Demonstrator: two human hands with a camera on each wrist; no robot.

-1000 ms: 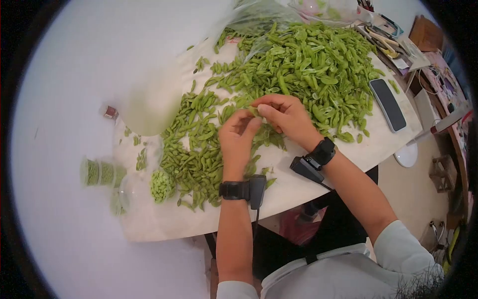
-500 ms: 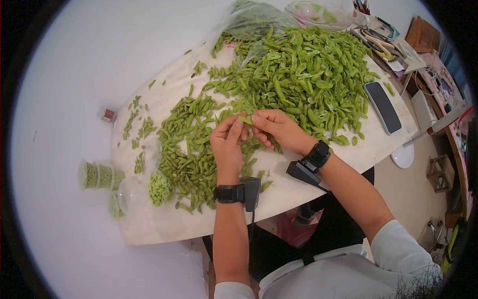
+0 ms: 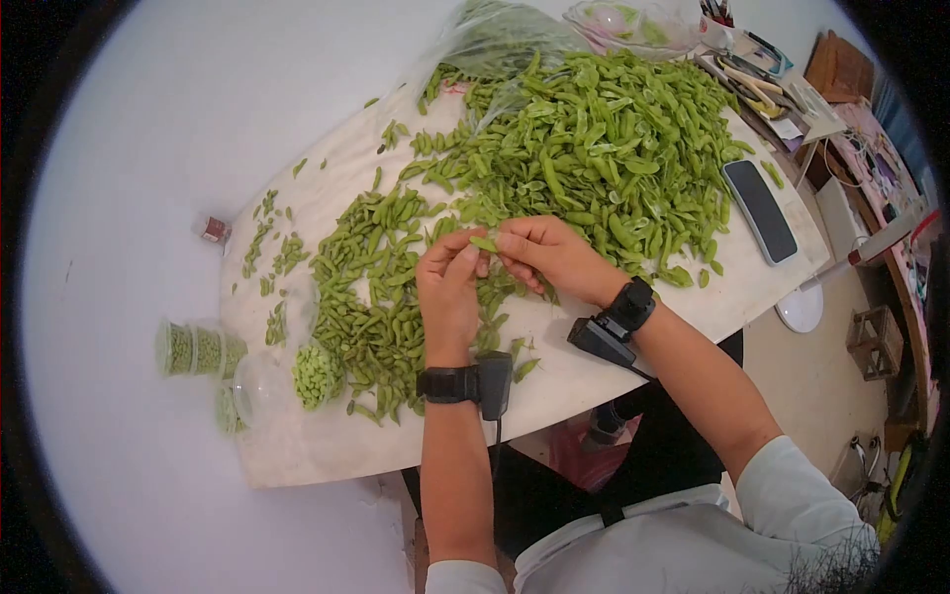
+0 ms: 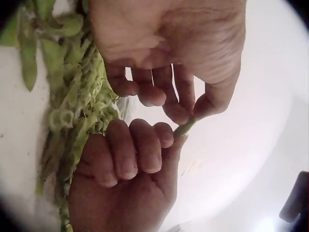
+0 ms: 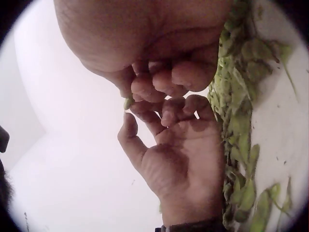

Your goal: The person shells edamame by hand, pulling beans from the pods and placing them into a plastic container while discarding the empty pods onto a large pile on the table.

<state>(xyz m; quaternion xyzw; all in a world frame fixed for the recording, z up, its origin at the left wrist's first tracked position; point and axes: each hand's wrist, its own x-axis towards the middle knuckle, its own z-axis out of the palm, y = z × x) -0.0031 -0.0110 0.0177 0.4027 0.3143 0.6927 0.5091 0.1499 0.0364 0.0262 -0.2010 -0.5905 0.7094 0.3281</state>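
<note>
Between the hands is one green edamame pod [image 3: 483, 244], near the middle of the head view. My left hand [image 3: 448, 297] pinches one end of it with thumb and forefinger. At the other end, my right hand [image 3: 556, 259] grips it, the other fingers curled in, as the left wrist view shows. Only a short piece of pod [image 4: 184, 127] shows between the fingertips. Whole pods [image 3: 371, 297] lie spread to the left of the hands. A tall heap of pale, opened-looking pods [image 3: 618, 148] rises beyond them.
Shelled beans [image 3: 318, 374] fill a clear container at the table's left, near lidded tubs [image 3: 180, 348] of beans. A plastic bag [image 3: 510, 38] lies behind the heap. A phone [image 3: 760, 212] rests near the table's right edge, below a tray of tools [image 3: 757, 87].
A second ago the hands were a little higher in the head view and a blurred pale shape covered the table's left; that shape is gone. Since half a second ago, the pod has tilted slightly between the fingers.
</note>
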